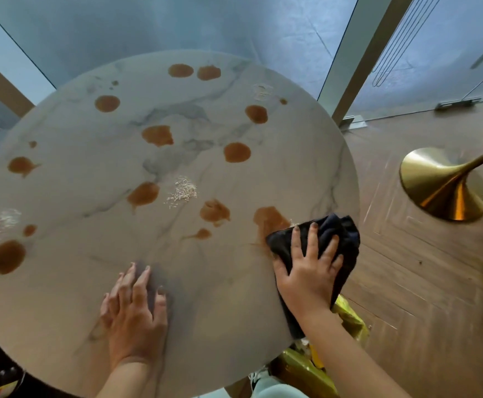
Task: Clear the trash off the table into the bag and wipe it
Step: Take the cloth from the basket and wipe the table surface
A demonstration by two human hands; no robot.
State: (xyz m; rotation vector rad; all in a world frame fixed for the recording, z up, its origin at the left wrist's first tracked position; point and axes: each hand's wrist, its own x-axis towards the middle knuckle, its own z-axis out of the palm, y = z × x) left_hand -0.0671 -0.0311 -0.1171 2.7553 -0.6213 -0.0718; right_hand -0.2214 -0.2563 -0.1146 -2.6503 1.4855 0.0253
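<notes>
Right hand [309, 271] presses a dark cloth [338, 239] flat at the desk's [91, 282] right edge, fingers [312, 239] spread apart on it, cloth touching a brown stain [269, 219]. Left hand [132, 308] rests flat near the near edge, fingers straight, holding nothing. Brown stains and a crumb pile [183, 191] dot the desk. Yellow bag [349, 320] shows below the right edge.

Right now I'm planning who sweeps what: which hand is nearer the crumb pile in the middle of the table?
Left. The left hand lies flat below the crumb pile, fingertips pointing toward it. The right hand presses the dark cloth at the table's right edge, farther away.
</notes>
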